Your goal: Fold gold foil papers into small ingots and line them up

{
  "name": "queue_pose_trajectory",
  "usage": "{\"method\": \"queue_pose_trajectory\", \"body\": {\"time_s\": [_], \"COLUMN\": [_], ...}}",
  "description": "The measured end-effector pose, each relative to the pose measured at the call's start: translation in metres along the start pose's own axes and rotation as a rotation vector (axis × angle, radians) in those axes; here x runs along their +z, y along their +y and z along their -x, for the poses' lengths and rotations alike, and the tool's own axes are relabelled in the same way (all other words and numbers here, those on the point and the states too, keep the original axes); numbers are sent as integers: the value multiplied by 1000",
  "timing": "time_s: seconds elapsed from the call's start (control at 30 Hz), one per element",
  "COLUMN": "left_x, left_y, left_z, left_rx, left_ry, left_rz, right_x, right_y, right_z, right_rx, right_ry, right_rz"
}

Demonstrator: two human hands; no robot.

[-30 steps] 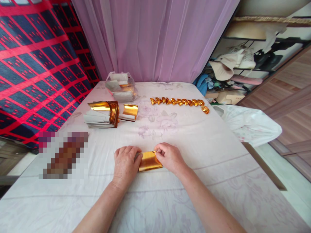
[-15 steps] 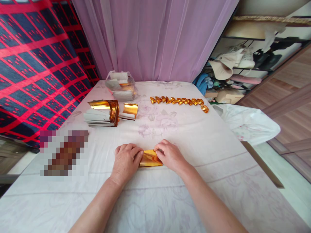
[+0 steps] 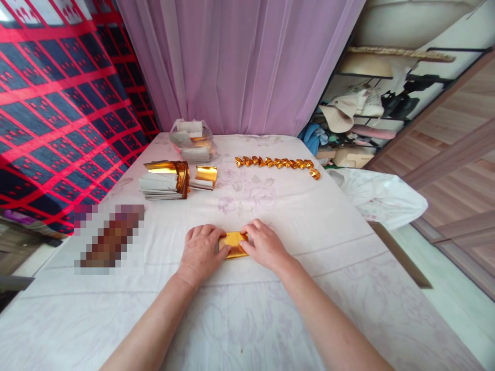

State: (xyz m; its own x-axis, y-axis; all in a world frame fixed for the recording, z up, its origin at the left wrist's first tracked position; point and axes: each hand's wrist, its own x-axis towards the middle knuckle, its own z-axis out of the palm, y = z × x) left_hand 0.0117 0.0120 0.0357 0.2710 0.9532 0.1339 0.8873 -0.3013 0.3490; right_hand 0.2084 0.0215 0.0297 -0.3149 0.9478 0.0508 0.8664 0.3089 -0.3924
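A gold foil paper (image 3: 235,245), folded into a small flat oblong, lies on the cloth in front of me. Its left end is under the thumb and fingers of my left hand (image 3: 201,251), which pinch it against the table. At the right end, my right hand (image 3: 266,246) has its thumb laid over the gold face and its fingertips at the far edge. Both hands are closed on the paper, and parts of its ends are hidden beneath them.
Farther back stand a stack of gold foil papers (image 3: 164,185), a loose curled sheet (image 3: 206,175) and a clear bag of papers (image 3: 192,144). Folded gold pieces (image 3: 276,163) form a row at right. A white plastic bag (image 3: 382,198) sits beyond the table's right edge.
The gold paper has become a narrower oblong. My right thumb has come down onto its face, and my hands sit slightly closer together. The whole view has shifted a little.
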Motion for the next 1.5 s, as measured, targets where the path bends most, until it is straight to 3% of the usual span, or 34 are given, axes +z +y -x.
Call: {"method": "queue_pose_trajectory", "body": {"time_s": [0.27,0.53,0.8,0.97,1.5], "left_x": [4,4,7,10,12], "left_y": [-1,-1,0,0,-2], "left_z": [3,6,9,12,17], "left_rx": [23,40,48,36,86], "left_ry": [22,21,47,72,115], "left_rz": [-33,-55,-67,-46,-3], "right_x": [3,5,16,21,27], "right_y": [5,3,-5,-4,6], "right_z": [6,2,3,9,18], "right_rx": [-93,-69,-13,-61,-137], "right_ry": [51,75,172,246,230], "right_rz": [-11,38,39,34,-112]}}
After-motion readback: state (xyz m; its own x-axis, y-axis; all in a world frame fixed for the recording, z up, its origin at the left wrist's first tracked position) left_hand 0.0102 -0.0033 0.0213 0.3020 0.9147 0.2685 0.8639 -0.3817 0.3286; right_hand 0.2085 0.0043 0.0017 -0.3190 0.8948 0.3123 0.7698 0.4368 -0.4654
